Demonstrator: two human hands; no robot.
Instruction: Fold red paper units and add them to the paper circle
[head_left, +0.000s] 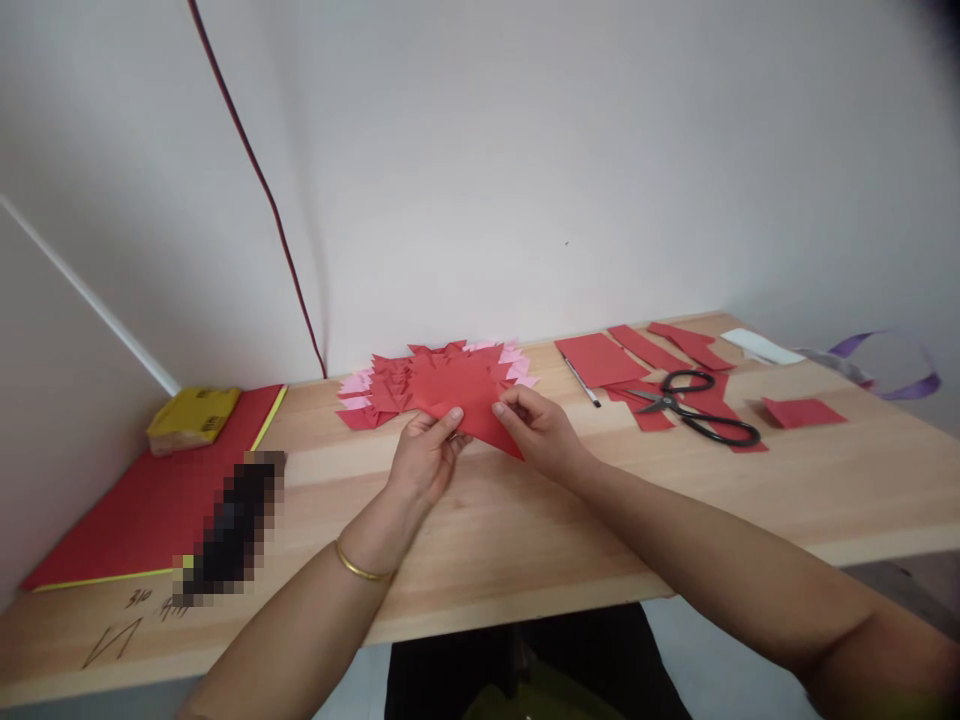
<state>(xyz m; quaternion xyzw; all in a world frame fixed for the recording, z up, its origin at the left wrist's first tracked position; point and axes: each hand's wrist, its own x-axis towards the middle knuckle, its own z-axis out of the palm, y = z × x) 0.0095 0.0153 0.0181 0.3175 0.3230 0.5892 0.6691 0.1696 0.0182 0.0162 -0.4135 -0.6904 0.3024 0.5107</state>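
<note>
My left hand and my right hand both pinch a folded red paper piece just above the wooden table. The left hand grips its left edge, the right hand its right edge near a pointed corner. A thin gold bangle circles my left wrist. Right behind the held piece lies a pile of folded red and pink paper pieces, spread along the wall side of the table.
Black scissors lie on red paper strips at the right, beside a pen. A red paper square and purple ribbon sit farther right. Large red sheets and a yellow packet lie at the left.
</note>
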